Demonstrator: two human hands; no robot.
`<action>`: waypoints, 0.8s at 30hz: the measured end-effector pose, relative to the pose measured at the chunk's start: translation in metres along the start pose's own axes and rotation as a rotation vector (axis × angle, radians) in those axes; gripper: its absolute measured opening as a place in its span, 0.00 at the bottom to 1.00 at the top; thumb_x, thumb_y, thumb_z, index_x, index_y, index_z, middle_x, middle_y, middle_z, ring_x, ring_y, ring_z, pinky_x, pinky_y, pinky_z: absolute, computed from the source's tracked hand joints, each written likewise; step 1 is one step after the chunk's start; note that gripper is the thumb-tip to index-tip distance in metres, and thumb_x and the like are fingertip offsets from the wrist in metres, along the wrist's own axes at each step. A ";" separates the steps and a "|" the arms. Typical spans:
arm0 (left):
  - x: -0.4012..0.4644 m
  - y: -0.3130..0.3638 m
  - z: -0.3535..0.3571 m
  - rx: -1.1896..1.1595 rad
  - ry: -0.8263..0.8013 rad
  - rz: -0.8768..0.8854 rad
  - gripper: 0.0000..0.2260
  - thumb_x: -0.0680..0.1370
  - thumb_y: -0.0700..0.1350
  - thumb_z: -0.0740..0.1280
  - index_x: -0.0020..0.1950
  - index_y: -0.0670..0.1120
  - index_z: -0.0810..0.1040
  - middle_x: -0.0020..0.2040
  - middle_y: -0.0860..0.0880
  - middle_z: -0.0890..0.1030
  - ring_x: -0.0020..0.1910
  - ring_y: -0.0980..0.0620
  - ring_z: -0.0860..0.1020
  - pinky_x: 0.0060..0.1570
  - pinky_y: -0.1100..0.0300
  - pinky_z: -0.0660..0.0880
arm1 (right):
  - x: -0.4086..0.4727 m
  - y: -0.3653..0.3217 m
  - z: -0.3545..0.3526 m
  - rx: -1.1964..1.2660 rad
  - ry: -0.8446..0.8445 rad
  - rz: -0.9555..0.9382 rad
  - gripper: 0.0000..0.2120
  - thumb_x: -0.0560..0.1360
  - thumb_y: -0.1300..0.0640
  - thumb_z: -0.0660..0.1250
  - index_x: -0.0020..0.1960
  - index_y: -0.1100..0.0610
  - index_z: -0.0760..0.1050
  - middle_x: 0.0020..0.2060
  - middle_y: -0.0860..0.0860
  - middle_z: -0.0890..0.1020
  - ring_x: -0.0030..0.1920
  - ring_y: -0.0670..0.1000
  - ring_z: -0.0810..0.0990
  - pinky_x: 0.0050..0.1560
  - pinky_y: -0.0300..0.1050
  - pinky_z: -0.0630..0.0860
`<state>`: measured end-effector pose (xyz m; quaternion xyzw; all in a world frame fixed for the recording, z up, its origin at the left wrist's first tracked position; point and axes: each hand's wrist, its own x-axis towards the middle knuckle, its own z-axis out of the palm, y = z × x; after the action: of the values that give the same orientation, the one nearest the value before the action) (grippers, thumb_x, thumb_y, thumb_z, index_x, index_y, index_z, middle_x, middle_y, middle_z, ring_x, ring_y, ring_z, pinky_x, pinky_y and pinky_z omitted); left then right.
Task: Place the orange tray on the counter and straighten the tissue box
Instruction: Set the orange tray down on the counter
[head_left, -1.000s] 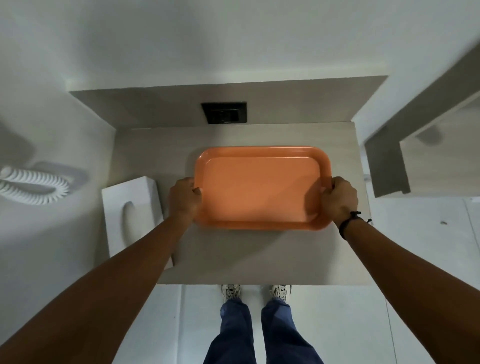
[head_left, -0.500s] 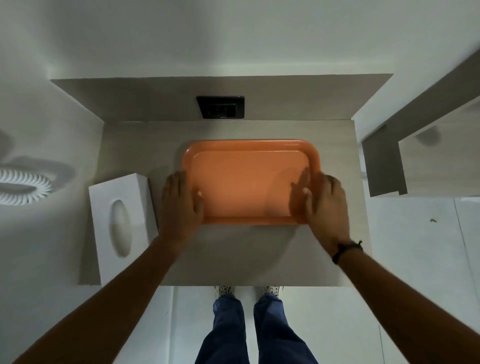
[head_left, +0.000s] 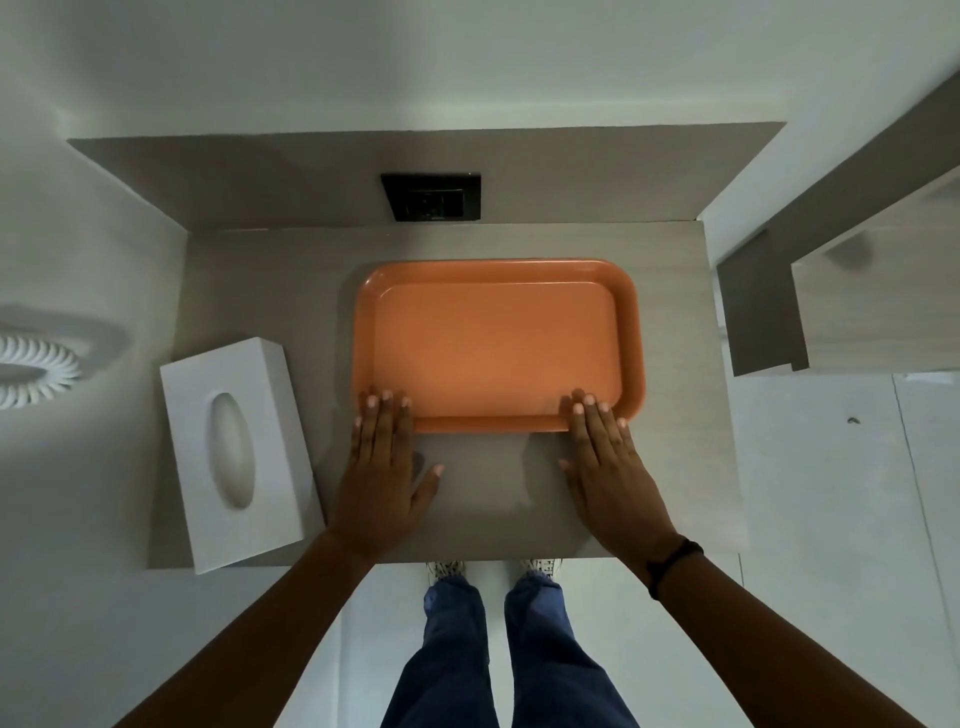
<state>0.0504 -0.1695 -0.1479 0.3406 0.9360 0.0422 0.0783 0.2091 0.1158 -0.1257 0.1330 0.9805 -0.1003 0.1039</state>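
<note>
Pale wood-grain surface (head_left: 670, 312) set in a white-walled nook (head_left: 363, 62), with a matching upstand behind. Black socket plate (head_left: 431, 197) mounted on that upstand, dead centre. White coiled cord (head_left: 36, 369) off to the left — against the wall. Pale tiled floor (head_left: 831, 467) below; dim, cool light, soft shadows.

Tray (head_left: 498, 343) set flat on the counter (head_left: 260, 280), tissue box (head_left: 234, 447) placed left of it at the near edge, slightly askew, wall socket (head_left: 431, 197) mounted behind the tray.
</note>
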 end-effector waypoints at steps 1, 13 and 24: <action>0.003 -0.001 0.001 -0.004 0.000 0.001 0.42 0.86 0.67 0.50 0.88 0.37 0.51 0.89 0.37 0.48 0.89 0.36 0.48 0.86 0.38 0.54 | 0.003 0.001 -0.001 -0.005 0.000 0.000 0.33 0.88 0.49 0.56 0.87 0.66 0.54 0.88 0.61 0.58 0.87 0.62 0.54 0.87 0.60 0.55; 0.055 -0.008 -0.005 -0.035 0.006 -0.017 0.45 0.84 0.68 0.54 0.89 0.38 0.44 0.89 0.39 0.43 0.89 0.38 0.42 0.87 0.41 0.47 | 0.057 0.011 -0.019 0.009 -0.010 0.006 0.33 0.90 0.49 0.57 0.88 0.66 0.51 0.88 0.62 0.54 0.89 0.64 0.53 0.88 0.58 0.48; 0.059 -0.009 -0.008 -0.036 0.061 -0.024 0.47 0.83 0.71 0.53 0.89 0.40 0.45 0.89 0.40 0.40 0.89 0.38 0.43 0.87 0.41 0.46 | 0.064 0.008 -0.018 -0.004 0.033 0.023 0.39 0.88 0.41 0.56 0.88 0.64 0.49 0.89 0.62 0.53 0.89 0.63 0.52 0.88 0.64 0.59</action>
<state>-0.0011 -0.1382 -0.1481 0.3266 0.9410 0.0685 0.0563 0.1479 0.1425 -0.1248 0.1456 0.9807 -0.0948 0.0893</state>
